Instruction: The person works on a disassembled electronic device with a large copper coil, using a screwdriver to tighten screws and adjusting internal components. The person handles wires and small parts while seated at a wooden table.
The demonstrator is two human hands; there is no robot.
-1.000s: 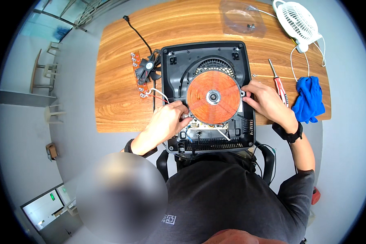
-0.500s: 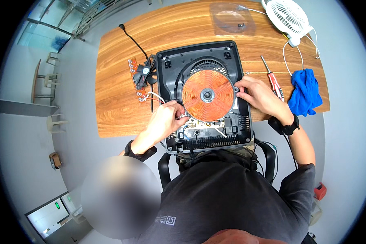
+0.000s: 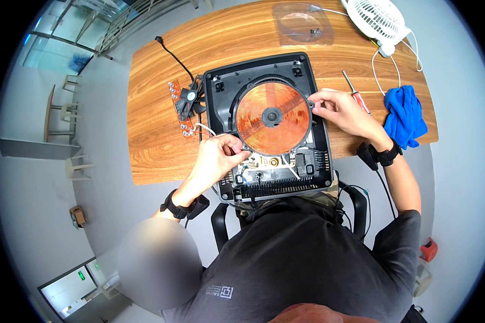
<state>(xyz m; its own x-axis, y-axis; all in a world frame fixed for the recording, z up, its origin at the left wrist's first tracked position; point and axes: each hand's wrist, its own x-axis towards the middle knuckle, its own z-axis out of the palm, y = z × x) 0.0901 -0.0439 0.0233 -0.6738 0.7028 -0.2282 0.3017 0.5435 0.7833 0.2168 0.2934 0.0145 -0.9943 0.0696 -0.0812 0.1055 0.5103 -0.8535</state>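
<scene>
A round copper induction coil (image 3: 256,134) lies in the black housing (image 3: 216,105) of an opened induction cooker, over its far and middle part. My left hand (image 3: 219,156) pinches the coil's rim at its near left side. My right hand (image 3: 337,112) grips a small tab on the coil's right edge between thumb and fingers. Nearer me in the housing, part of a circuit board (image 3: 248,175) with a white wire shows below the coil; the rest is hidden under it. White and red wires run out to the left beside my left hand.
Left of the housing lie a black cooling fan (image 3: 190,96) and an orange board (image 3: 173,89) with bulbs. To the right are a screwdriver (image 3: 360,102), a blue cloth (image 3: 403,118) and a white fan (image 3: 376,21). A clear plastic piece (image 3: 288,33) lies at the back.
The coil has shifted slightly farther away and turned a little, with both hands still on its rim. More of the circuit board shows now at the near side.
</scene>
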